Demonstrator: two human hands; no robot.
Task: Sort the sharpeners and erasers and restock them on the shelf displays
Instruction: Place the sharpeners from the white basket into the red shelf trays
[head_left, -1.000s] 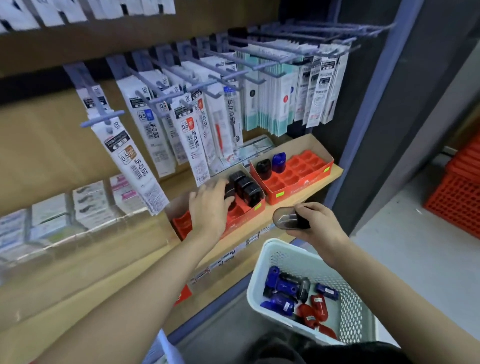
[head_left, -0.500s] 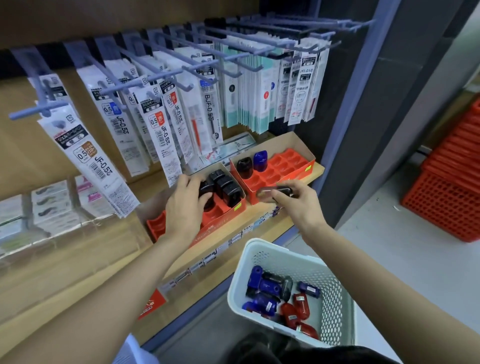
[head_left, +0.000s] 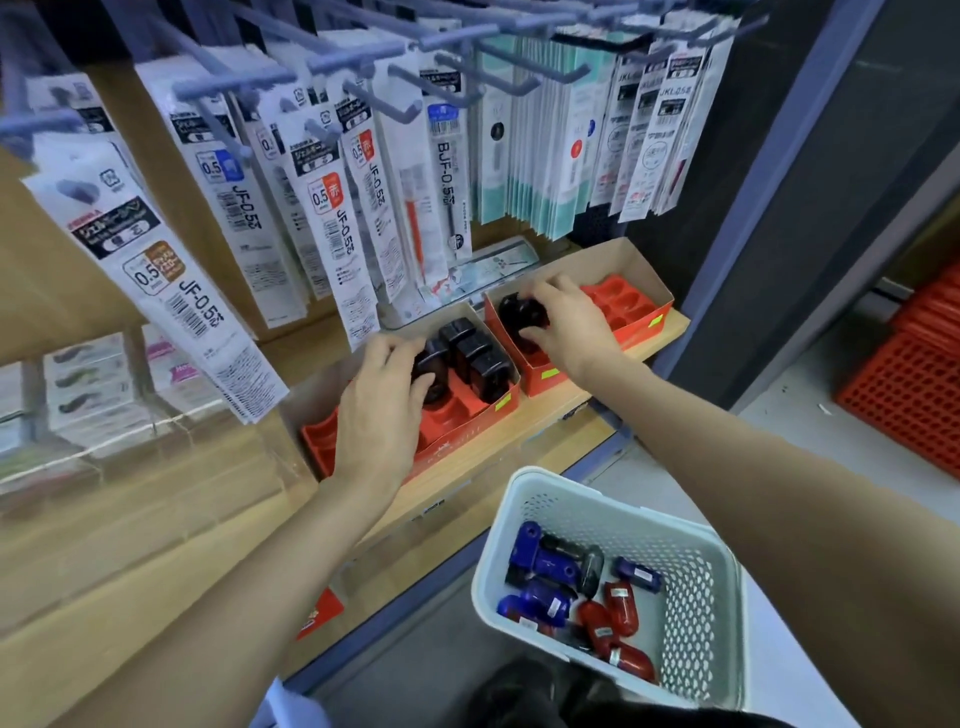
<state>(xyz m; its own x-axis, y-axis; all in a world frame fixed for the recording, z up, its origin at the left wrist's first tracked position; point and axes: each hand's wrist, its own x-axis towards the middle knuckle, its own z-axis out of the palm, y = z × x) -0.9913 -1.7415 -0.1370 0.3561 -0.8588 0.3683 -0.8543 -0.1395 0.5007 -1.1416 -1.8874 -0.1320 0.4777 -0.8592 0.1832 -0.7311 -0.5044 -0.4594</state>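
Mid-frame, left hand (head_left: 382, 410) and right hand (head_left: 571, 332) each gripped a black sharpener (head_left: 432, 364) at the red trays (head_left: 631, 304). The lower-right basket (head_left: 698, 597) held many unsorted sharpeners (head_left: 550, 566), so much remained.

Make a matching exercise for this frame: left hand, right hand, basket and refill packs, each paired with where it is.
Column 1:
1. left hand
2. right hand
3. basket
4. refill packs

Column 2:
A. hanging from hooks above the shelf
B. gripping a sharpener in the right box
C. below the shelf, holding loose sharpeners
D. gripping a sharpener in the left box

Pairs: 1-D, 2-B, 3-C, 4-A
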